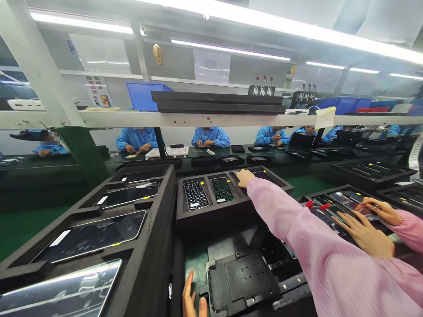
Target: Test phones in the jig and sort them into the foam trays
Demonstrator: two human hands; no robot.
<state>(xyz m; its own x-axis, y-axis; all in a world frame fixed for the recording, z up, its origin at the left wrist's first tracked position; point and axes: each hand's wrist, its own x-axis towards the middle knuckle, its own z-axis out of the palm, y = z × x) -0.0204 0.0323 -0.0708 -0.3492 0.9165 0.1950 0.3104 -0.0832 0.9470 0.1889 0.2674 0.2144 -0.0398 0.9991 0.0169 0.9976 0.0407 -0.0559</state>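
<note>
My right hand [245,178] reaches out over a black foam tray [211,216], fingers curled down at its third slot; what they grip, if anything, is hidden. Left of it in that tray lie two phones with lit screens, a left one [196,194] and a right one [222,189], each bearing a yellow tab and a white label. Low in the view, my left hand [193,297] is partly cut off by the frame, its fingers apart and nothing in them. Beside it sits a black fixture [244,279] with a flat plate and small holes.
At left stands a long foam tray [150,233] holding several dark-screened phones [95,235]. On the right, a co-worker's hands [366,233] work over another phone tray. A white shelf beam [198,119] crosses ahead; people in blue sit beyond it.
</note>
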